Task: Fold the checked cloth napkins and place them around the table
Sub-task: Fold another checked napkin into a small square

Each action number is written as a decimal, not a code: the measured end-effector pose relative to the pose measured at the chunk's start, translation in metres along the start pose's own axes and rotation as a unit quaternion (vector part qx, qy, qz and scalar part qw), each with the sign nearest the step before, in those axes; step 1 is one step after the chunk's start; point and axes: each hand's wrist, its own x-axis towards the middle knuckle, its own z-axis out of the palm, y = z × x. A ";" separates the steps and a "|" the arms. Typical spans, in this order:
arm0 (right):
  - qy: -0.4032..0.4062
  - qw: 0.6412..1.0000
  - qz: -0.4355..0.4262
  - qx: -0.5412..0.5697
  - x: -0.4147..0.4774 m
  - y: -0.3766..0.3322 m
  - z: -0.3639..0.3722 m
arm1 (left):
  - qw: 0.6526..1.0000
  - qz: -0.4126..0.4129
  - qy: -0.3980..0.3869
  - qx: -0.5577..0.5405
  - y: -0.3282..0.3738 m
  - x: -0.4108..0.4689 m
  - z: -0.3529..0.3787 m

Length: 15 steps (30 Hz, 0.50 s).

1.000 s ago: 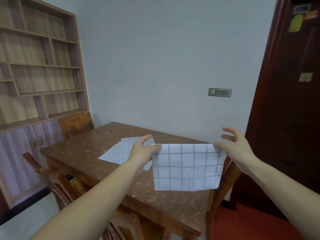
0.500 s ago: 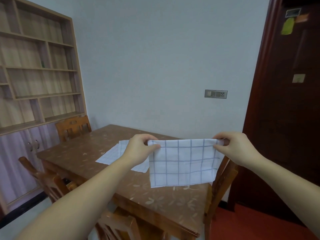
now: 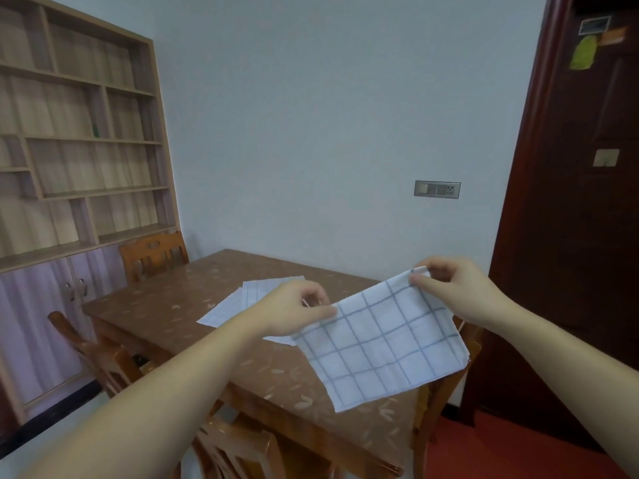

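A white napkin with a blue check (image 3: 380, 344) hangs in the air over the near right part of the brown table (image 3: 166, 312). My left hand (image 3: 294, 311) pinches its left top corner and my right hand (image 3: 453, 288) pinches its right top corner, held higher, so the cloth tilts. More checked napkins (image 3: 249, 299) lie flat and overlapping in the middle of the table, partly hidden behind my left hand.
Wooden chairs stand round the table: one at the far left (image 3: 152, 254), one at the near left (image 3: 93, 354), one at the near edge (image 3: 238, 447) and one at the right (image 3: 439, 385). A shelf unit (image 3: 76, 133) fills the left wall; a dark door (image 3: 581, 202) is at the right.
The napkin was level between both hands; now my right hand is higher and the cloth is tilted, its lower edge swung toward me. My right fingers closed on the corner.
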 end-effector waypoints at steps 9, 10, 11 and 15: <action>0.003 0.994 -0.100 -0.052 0.004 -0.019 0.032 | 0.983 0.144 0.105 -0.049 0.053 0.013 0.035; 0.023 0.992 -0.106 -0.059 0.003 -0.018 0.032 | 0.982 0.140 0.110 -0.058 0.053 0.012 0.036; 0.043 0.990 -0.113 -0.074 0.002 -0.018 0.033 | 0.982 0.137 0.115 -0.061 0.052 0.011 0.036; 0.099 0.980 -0.132 -0.114 0.004 -0.021 0.024 | 0.981 0.114 0.137 -0.079 0.043 0.003 0.035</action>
